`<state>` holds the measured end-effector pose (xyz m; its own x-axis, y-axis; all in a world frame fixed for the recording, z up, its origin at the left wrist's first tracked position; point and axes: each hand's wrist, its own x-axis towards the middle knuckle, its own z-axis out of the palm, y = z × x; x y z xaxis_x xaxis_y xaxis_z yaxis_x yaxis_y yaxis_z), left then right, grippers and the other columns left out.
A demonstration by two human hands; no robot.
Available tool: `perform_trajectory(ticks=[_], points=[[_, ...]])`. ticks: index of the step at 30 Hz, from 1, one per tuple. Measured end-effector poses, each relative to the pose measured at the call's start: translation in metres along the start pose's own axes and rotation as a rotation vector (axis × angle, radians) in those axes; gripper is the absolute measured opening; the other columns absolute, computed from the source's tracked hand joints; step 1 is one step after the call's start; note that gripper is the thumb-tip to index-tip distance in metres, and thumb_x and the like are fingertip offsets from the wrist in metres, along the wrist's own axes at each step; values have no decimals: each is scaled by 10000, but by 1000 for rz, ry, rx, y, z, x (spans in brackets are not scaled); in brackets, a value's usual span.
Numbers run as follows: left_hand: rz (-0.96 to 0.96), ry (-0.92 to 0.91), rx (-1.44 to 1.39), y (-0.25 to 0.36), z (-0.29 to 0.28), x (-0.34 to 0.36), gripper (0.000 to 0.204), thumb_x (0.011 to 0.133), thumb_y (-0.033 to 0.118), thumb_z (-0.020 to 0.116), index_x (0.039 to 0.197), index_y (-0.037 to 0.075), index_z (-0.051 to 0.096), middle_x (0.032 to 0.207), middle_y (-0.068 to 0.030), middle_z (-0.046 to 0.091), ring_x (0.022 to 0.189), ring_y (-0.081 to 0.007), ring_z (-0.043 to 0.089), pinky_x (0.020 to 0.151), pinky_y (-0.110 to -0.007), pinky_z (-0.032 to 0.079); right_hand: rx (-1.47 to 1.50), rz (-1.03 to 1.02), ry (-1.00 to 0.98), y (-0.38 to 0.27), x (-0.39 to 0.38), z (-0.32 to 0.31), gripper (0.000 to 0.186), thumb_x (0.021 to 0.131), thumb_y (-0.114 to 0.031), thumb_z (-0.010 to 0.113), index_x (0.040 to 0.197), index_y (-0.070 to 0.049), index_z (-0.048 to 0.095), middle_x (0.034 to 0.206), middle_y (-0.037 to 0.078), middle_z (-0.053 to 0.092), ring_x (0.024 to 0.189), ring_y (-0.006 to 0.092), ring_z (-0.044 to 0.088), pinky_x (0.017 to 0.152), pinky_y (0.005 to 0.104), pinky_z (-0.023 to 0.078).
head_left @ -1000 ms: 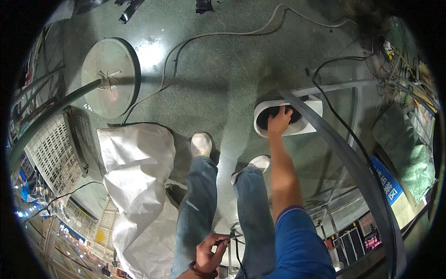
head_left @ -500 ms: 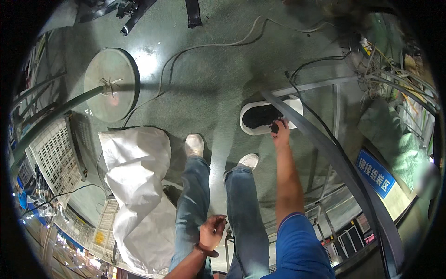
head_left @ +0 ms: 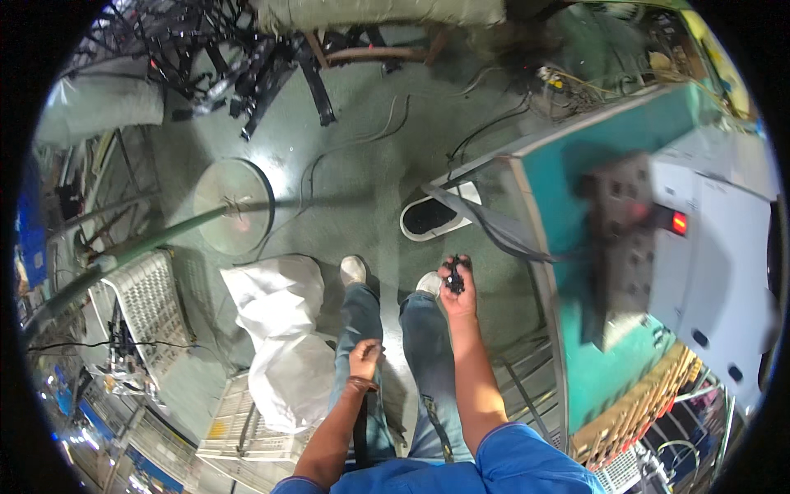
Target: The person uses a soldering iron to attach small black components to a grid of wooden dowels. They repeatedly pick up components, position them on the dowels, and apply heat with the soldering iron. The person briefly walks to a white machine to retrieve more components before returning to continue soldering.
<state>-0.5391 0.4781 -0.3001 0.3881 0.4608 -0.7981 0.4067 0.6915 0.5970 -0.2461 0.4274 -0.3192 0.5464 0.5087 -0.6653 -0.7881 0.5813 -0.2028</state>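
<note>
Small black parts (head_left: 455, 277) lie in a clump in my right hand (head_left: 461, 298), the fingers curled around them. That hand is raised, palm up, in front of my right shoe. Past it on the floor sits a white oval tub (head_left: 406, 228) holding a mass of black small pieces (head_left: 429, 216); hand and tub are apart. My left hand (head_left: 364, 360) hangs over my left thigh with its fingers curled in. Whether anything is inside those fingers cannot be made out.
At right stands a green-topped bench (head_left: 592, 362) with a grey machine (head_left: 708, 239). A white sack (head_left: 284, 329) and white plastic crate (head_left: 148, 305) are at left. A round base (head_left: 222, 193) with a pole stands beyond. Black strips (head_left: 317, 90) and a cable (head_left: 346, 150) lie farther off.
My right hand has come up out of the tub, holding black parts. The view has lifted, bringing the bench, machine and heap of black strips into sight. My left hand stays near my thigh.
</note>
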Motion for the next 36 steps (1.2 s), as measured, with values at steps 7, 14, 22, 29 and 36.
perform_trajectory(ticks=[7,14,22,29,36], points=[[-37,312,-110,100,-67,-53,106,868,68,620,973,54,621,766,-46,629,572,-118,579,509,-250,501,-11,11,-66,-26,-109,94,212,831,-72,604,1011,-170,547,1024,74,540,795,184,543,350,166,368],[72,327,-3,175,-87,-67,97,860,38,607,955,56,612,768,-70,633,554,-128,553,465,-252,434,-223,50,-28,-56,-195,159,241,791,-51,627,991,-157,543,975,65,574,742,179,571,447,221,411],[531,-124,72,379,86,-72,135,879,85,609,991,11,600,813,-45,633,625,-109,571,576,-231,485,-169,137,-176,-85,-298,200,255,771,-29,609,988,-130,522,994,89,543,751,187,568,437,238,406],[1194,-460,464,560,294,-212,167,876,22,585,1038,-14,597,909,-29,622,771,-67,568,684,-192,457,-136,-23,-267,-143,-370,215,283,763,6,640,1006,-86,530,1028,141,565,753,225,562,705,324,497],[1678,-652,1125,647,444,-225,190,776,42,672,964,25,654,964,-56,627,825,-172,609,729,-277,482,-61,-253,-187,-181,-414,229,274,738,-32,685,970,-71,545,978,147,568,745,224,545,661,307,496]])
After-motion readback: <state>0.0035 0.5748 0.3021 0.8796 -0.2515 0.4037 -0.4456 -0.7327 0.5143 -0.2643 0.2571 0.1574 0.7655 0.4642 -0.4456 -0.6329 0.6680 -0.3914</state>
